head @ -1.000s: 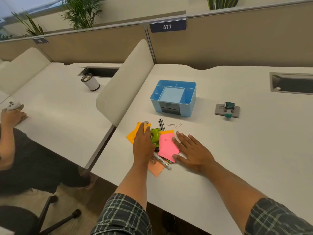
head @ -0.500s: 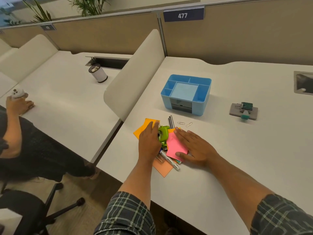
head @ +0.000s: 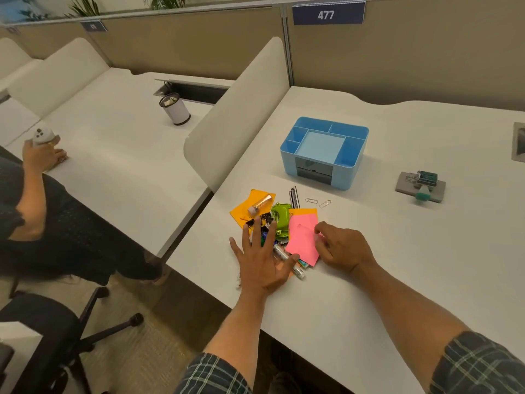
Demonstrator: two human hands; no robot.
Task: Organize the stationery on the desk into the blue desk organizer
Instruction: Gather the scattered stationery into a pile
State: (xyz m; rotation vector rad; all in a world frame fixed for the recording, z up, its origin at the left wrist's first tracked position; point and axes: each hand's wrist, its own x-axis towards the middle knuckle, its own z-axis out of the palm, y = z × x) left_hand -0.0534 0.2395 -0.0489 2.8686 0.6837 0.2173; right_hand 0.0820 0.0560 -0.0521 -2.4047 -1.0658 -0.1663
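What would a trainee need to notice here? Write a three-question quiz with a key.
1. True or false: the organizer already holds stationery.
2. Which hand touches the pink notes? A. left hand B. right hand C. neither
3. Fill in: two loose ___ lie between the pile and the organizer.

Key:
1. False; every compartment in view is empty.
2. B; its fingers curl at the notes' edge, while the left hand lies spread over the pile.
3. Paper clips.
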